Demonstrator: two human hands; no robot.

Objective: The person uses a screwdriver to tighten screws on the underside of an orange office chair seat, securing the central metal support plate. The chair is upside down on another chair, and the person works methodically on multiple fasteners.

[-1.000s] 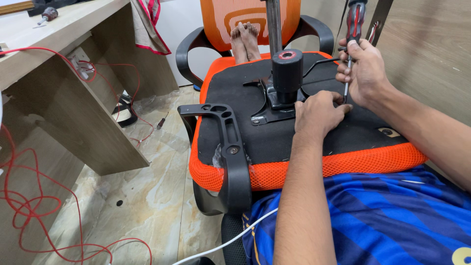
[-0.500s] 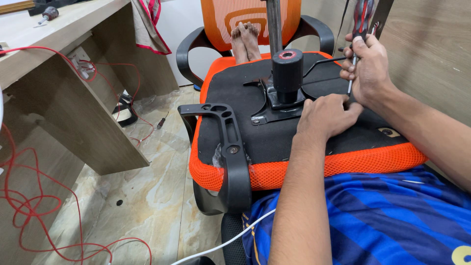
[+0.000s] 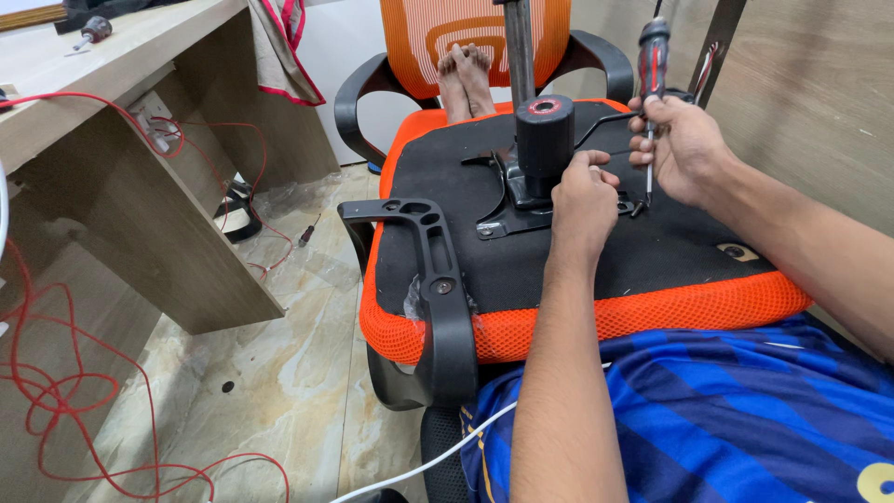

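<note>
My left hand (image 3: 585, 200) covers part of the metal plate (image 3: 507, 219) under the black cylinder (image 3: 545, 140). The screwdriver (image 3: 652, 65) shaft runs behind my right hand (image 3: 684, 149)'s fingers. The top edge cuts off the orange chair back (image 3: 475, 28), and the table (image 3: 84, 84) runs off the left.

Seat underside (image 3: 559, 261) open toward front; black cylinder (image 3: 545, 135) and armrest (image 3: 438, 279) block centre, left.

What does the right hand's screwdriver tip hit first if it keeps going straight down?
Most likely the metal mechanism plate under the seat: the screwdriver in the right hand points down at the plate's right edge, beside the left hand. Depth is unclear; it may already touch.
</note>
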